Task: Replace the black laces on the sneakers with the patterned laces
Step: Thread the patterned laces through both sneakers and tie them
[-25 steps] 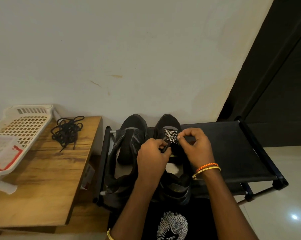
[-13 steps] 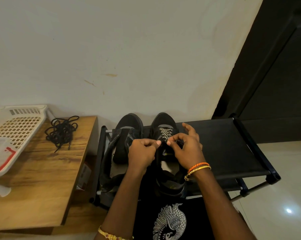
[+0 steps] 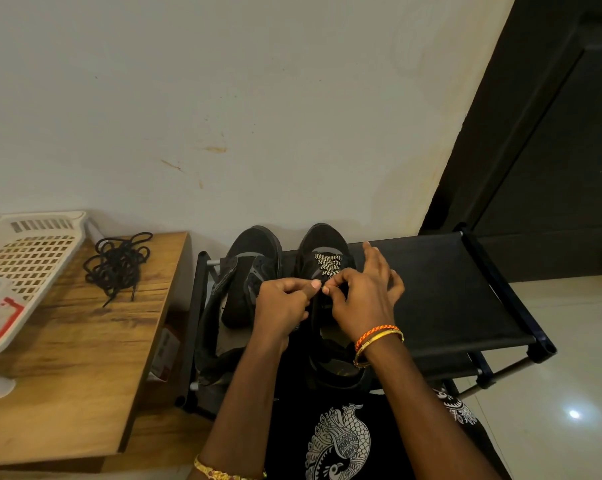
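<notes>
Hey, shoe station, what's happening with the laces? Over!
Left hand and right hand pinching patterned lace on right sneaker. Left sneaker unlaced. Black laces piled on wooden table. Nothing blocking.

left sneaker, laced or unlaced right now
Unlaced. The left sneaker shows no lace across its open tongue, while the right sneaker has patterned lace crossed near its toe.

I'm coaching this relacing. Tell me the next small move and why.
Probably thread the lace end into the next eyelet: the black-and-white patterned lace crosses only the toe rows of the right black sneaker, and both the left hand and right hand pinch there.
</notes>
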